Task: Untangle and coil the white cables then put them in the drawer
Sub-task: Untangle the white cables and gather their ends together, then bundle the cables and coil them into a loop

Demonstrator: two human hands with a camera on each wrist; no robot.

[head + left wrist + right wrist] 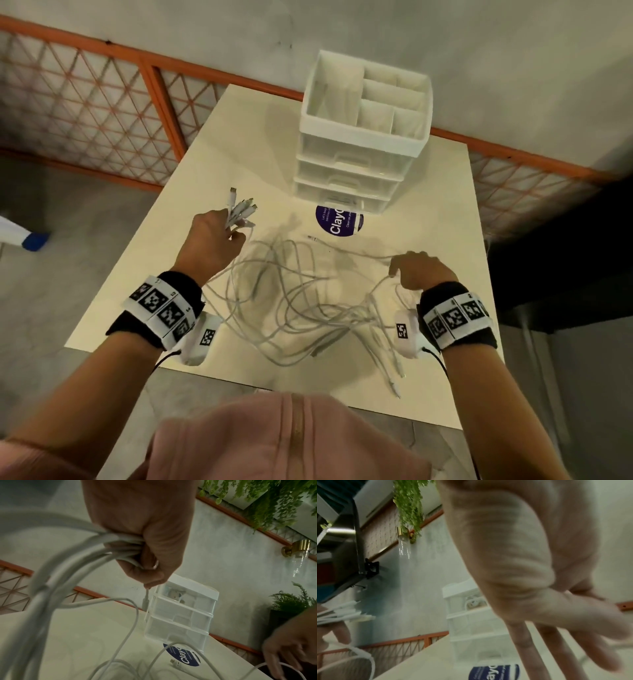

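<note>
The left hand (209,236) is lifted over the far left part of the counter (191,192), fingers curled round a bundle of white cables (291,301) near their ends. The plug ends (241,205) fan out past the knuckles towards the drawer unit (356,171). In the left wrist view several strands are bunched in that fist, and one connector hangs down below it.

The right hand (423,270) is lower, over the right side of the counter, its fingers reaching down to a single strand of the tangle. The right wrist view shows the fingers fairly straight and spread, but it is blurred, so I cannot tell whether they pinch the strand or only touch it.

The rest of the cables lie in a loose snarl across the middle of the counter between the two hands, some ends trailing towards the near edge. The drawer unit stands at the back with its drawers shut, and a round purple sticker (339,221) sits just in front of it.
</note>
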